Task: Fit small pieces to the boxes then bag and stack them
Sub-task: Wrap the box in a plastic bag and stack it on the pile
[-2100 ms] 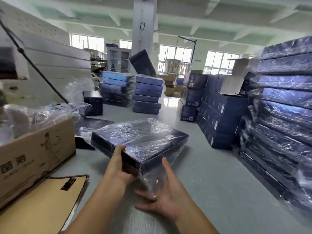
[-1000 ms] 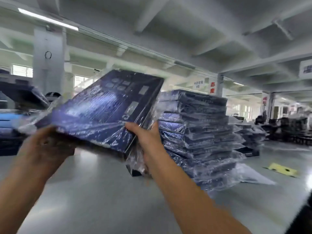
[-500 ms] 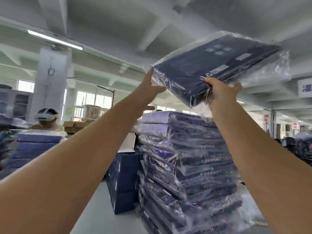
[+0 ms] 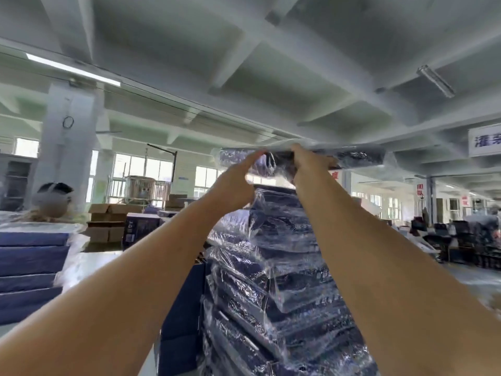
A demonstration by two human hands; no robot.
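Left hand (image 4: 236, 179) touches, right hand (image 4: 309, 162) grips flat film-bagged box (image 4: 353, 158) above stack (image 4: 284, 267).

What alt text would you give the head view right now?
Both arms reach up, holding a bagged blue box level over a tall stack of bagged boxes. The right hand grips its near edge; the left hand touches it with straight fingers.

A pale grey glossy floor (image 4: 471, 279) is seen at the right. A tall stack of dark blue flat boxes in clear plastic bags (image 4: 284, 267) is seen at the centre, its foot cut off from view. Plain dark blue cartons (image 4: 181, 308) are set just beside it on the left, and a lower pile of blue flat boxes (image 4: 29, 267) is seen farther left.
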